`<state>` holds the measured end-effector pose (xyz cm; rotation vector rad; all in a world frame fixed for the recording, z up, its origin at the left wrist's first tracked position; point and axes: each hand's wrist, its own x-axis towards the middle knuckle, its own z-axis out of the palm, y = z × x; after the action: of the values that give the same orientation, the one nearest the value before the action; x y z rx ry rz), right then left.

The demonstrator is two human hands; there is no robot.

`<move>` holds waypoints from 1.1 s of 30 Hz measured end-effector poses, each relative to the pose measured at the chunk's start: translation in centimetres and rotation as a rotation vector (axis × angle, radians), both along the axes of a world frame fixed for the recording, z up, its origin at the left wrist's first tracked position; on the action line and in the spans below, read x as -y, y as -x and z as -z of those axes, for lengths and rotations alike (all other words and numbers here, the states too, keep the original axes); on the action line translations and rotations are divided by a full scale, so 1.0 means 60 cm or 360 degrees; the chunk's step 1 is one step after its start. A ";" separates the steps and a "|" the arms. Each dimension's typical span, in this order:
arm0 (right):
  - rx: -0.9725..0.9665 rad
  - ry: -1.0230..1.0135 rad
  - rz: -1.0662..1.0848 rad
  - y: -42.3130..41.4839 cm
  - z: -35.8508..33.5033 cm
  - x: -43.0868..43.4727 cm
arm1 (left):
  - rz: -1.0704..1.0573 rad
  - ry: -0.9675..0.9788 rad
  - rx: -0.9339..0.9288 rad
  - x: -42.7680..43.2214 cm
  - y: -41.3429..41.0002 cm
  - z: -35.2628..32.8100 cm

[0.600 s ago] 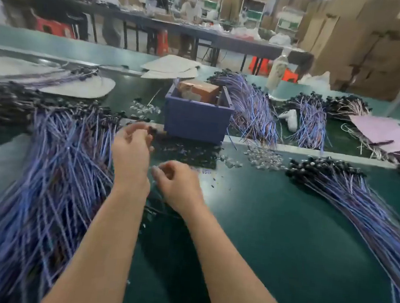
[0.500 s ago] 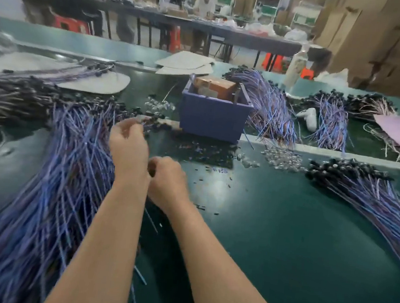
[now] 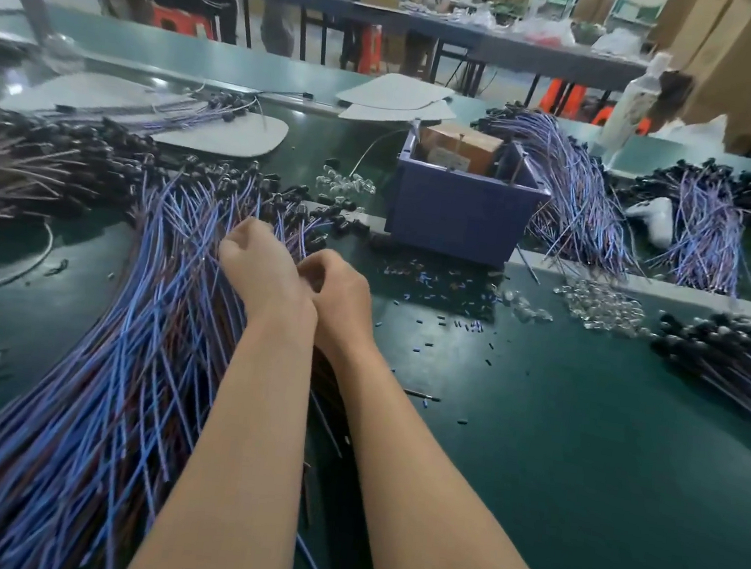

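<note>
Wire pile (image 3: 116,349) left of green mat (image 3: 599,470)

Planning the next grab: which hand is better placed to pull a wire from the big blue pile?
Probably the left hand: it is over the wire pile; the right hand sits at its edge.

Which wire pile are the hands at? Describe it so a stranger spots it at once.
Find the blue bin on the green table. Left of it, a broad fan of blue wires with black ends runs to the near-left corner. It is the biggest pile, the only one under the left hand and right hand.
</note>
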<state>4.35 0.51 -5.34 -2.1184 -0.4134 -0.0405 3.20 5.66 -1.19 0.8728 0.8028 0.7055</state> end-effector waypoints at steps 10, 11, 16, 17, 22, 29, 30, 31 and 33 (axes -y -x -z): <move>-0.0615 -0.1129 0.0034 -0.020 -0.096 0.142 | 0.0660 -0.1776 -0.0331 0.067 0.006 -0.025; -0.0571 -0.1345 0.0089 -0.018 -0.109 0.173 | 0.0837 -0.1934 -0.0320 0.084 0.005 -0.034; -0.0257 -0.2289 0.0686 -0.008 -0.121 0.316 | 0.1864 -0.2007 -0.0197 0.164 -0.006 -0.034; -0.0243 -0.2376 0.0800 -0.007 -0.111 0.333 | 0.1879 -0.1998 -0.0178 0.170 -0.008 -0.024; -0.0404 -0.1555 0.0583 -0.009 -0.049 0.333 | 0.1688 -0.1989 -0.0062 0.193 -0.017 0.026; -0.0153 -0.1126 0.0640 -0.027 -0.024 0.320 | 0.1445 -0.2099 -0.0257 0.173 -0.027 0.057; -0.0149 -0.1322 0.0747 -0.029 -0.025 0.329 | 0.1426 -0.2103 -0.0307 0.165 -0.029 0.059; -0.0163 -0.1539 0.0823 -0.031 -0.026 0.337 | 0.1375 -0.2093 -0.0343 0.157 -0.031 0.059; -0.0236 -0.1905 0.0835 -0.031 -0.031 0.343 | 0.1252 -0.2024 -0.0353 0.146 -0.034 0.057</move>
<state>6.20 -20.08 -3.49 -0.9745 0.2497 -0.3405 5.26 -3.07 -4.60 2.2759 0.0396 0.3396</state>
